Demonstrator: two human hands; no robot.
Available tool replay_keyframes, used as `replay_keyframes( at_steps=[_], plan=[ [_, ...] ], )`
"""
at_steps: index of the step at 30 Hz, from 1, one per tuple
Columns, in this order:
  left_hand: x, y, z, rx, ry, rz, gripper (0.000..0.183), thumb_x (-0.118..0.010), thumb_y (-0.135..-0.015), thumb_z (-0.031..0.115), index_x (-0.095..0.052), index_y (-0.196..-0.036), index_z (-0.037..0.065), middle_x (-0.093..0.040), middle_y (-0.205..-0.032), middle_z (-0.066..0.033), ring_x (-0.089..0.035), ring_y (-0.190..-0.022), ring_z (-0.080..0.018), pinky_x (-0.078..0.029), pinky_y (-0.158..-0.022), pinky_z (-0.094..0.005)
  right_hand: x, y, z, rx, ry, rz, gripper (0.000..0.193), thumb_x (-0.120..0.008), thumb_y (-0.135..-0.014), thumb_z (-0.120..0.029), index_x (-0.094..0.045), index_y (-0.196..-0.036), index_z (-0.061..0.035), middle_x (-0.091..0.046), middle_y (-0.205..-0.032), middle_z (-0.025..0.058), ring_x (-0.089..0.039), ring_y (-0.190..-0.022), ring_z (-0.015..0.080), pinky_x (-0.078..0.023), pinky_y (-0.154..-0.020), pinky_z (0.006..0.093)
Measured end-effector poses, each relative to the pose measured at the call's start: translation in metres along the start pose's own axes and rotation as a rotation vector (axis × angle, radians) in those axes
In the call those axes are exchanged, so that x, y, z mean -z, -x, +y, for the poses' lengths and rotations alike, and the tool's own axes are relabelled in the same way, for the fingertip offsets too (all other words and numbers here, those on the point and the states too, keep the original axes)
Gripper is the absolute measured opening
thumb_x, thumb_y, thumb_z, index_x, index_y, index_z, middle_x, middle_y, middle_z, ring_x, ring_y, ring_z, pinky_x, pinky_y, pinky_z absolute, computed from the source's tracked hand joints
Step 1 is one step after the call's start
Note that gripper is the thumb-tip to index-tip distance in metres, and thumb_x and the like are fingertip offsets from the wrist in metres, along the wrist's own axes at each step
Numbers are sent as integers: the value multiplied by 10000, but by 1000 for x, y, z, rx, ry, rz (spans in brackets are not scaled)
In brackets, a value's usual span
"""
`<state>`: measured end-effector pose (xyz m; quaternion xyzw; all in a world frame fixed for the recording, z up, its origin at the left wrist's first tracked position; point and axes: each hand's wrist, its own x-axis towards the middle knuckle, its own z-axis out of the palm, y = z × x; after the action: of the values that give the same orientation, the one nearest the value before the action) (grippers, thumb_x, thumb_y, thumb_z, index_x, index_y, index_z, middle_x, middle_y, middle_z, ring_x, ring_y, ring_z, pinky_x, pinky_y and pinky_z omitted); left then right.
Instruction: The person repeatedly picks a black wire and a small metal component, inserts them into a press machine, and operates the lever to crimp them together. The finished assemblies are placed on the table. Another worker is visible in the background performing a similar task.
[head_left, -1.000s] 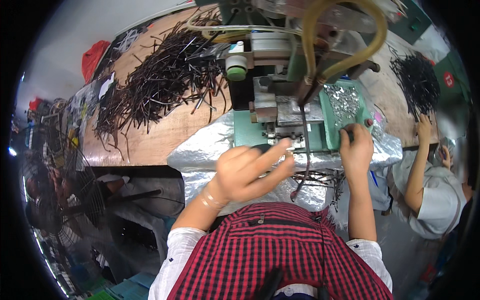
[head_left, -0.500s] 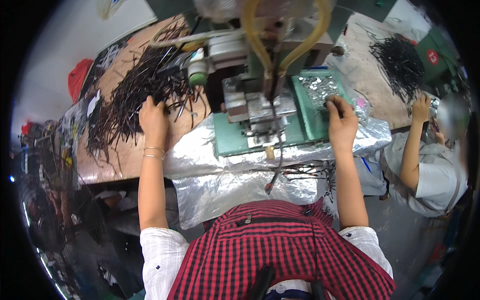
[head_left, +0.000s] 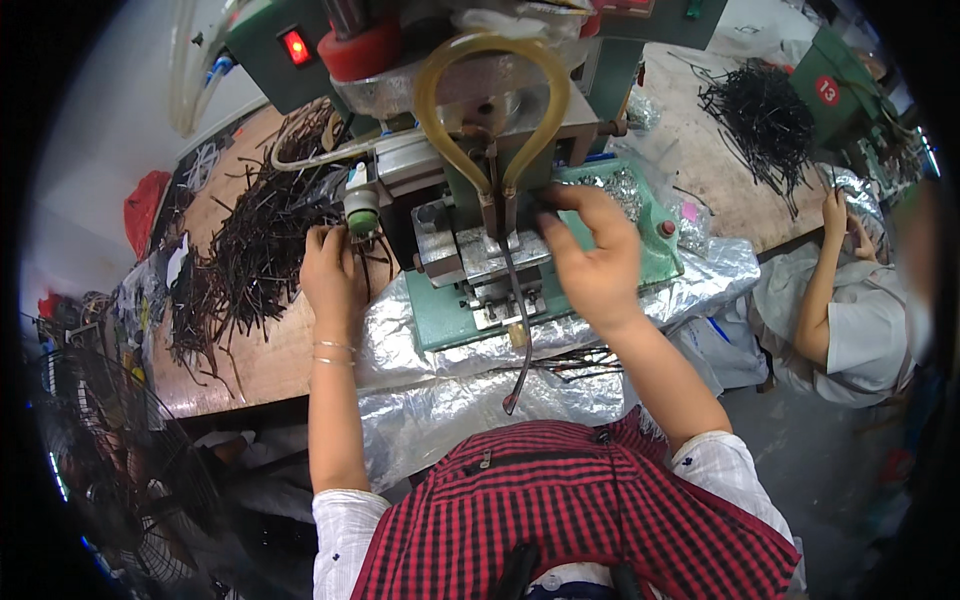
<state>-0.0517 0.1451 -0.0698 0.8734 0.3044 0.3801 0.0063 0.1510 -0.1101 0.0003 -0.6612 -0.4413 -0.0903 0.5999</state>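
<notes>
A bench press with metal tooling (head_left: 480,250) stands before me on a green base (head_left: 432,325). At the right side of the tooling is my right hand (head_left: 597,262), thumb and forefinger drawn together; what lies between their tips cannot be made out. My left hand (head_left: 332,275) is beside a green-capped cylinder (head_left: 362,221), at the edge of a heap of dark cable pieces (head_left: 255,255). Its fingers are curled together, with their tips partly hidden. One dark cable (head_left: 521,340) hangs from the tooling down over the front edge. Behind my right hand sits a green tray (head_left: 650,262) of small shiny metal parts (head_left: 622,190).
Silvery foil (head_left: 400,375) covers the bench front. A yellowish hose (head_left: 432,75) loops above the tooling. On the right, another person (head_left: 850,310) works near a second heap of dark cables (head_left: 765,115). A fan (head_left: 120,450) stands at lower left.
My right hand has moved left from the metal parts to the tooling. My left hand has shifted right, toward the green-capped cylinder. The view has tilted, showing more of the press top.
</notes>
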Motion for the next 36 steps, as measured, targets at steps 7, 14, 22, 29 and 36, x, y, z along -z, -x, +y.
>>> replay_keyframes(
  at_steps=[7, 14, 22, 29, 36],
  plan=[
    [48, 16, 73, 407, 952, 207, 85, -629, -995, 5, -663, -1048, -51, -719, -948, -89, -684, -840, -130, -551, -755, -243, -26, 14, -14, -325, -484, 67, 466, -683, -886, 9, -511, -1318, 41, -692, -1099, 115, -653, -1044, 149, -488, -949, 298],
    [101, 5, 143, -368, 681, 263, 224, -790, -854, 15, -669, -1041, 5, -740, -1015, -173, -715, -776, -232, -595, -655, -312, -15, 5, -53, -369, -602, -39, 497, -634, -889, 36, -489, -1364, 41, -670, -1188, 146, -639, -1103, 200, -466, -1012, 331],
    [65, -1, 170, -746, 519, 158, 209, -849, -745, 128, -709, -883, 58, -746, -1010, -129, -581, -561, -110, -426, -463, -227, 26, 19, 16, -162, 78, -114, 421, -464, -857, 83, -672, -1211, -14, -692, -1207, 206, -653, -1167, 351, -493, -1028, 397],
    [57, 2, 164, -758, 523, 158, 223, -860, -745, 142, -700, -891, 88, -754, -977, -118, -556, -522, -93, -391, -441, -223, 74, 36, 60, -259, 224, -64, 339, -476, -910, 57, -686, -1167, -13, -733, -1088, 177, -705, -1035, 309, -525, -927, 363],
    [54, -1, 167, -786, 528, 186, 225, -861, -754, 151, -695, -893, 90, -753, -969, -101, -544, -522, -83, -385, -445, -215, 86, 40, 79, -345, 397, -139, 181, -726, -809, -49, -711, -987, -22, -693, -987, 139, -656, -953, 338, -502, -891, 402]
  ],
)
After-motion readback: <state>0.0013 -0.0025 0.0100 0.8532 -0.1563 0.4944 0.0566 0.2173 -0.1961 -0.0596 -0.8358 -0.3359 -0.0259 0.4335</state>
